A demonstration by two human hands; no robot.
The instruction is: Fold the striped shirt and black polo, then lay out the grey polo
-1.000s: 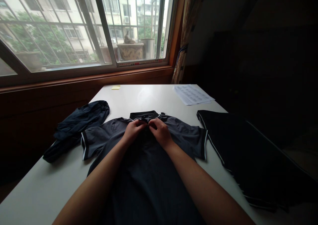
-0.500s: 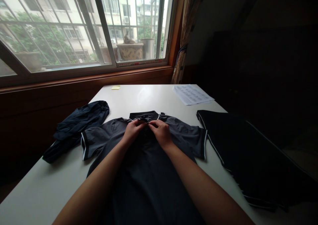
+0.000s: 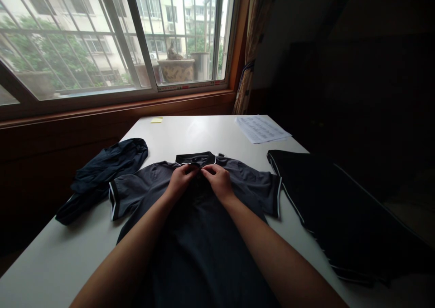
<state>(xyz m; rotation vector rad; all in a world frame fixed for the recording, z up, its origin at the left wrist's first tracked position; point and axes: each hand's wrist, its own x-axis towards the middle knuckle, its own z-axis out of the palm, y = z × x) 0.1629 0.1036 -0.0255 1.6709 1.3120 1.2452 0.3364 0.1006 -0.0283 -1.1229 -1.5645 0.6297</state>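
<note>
A dark grey polo shirt [image 3: 200, 235] with white-edged sleeves lies flat, front up, on the white table [image 3: 193, 133]. Its collar [image 3: 193, 158] points toward the window. My left hand [image 3: 181, 180] and my right hand [image 3: 217, 179] rest side by side just below the collar. Both have their fingers curled and pinched on the shirt's placket; the fingertips nearly meet at the neck opening. What exactly sits between the fingertips is too small and dark to make out.
A crumpled dark garment [image 3: 102, 174] lies at the left table edge. Another dark garment with white piping [image 3: 336, 217] is spread at the right. Printed paper sheets [image 3: 261, 129] and a yellow sticky note [image 3: 157, 120] lie near the far edge, below the window.
Both hands have stayed at the collar, with only slight finger movement. The view has shifted a little.
</note>
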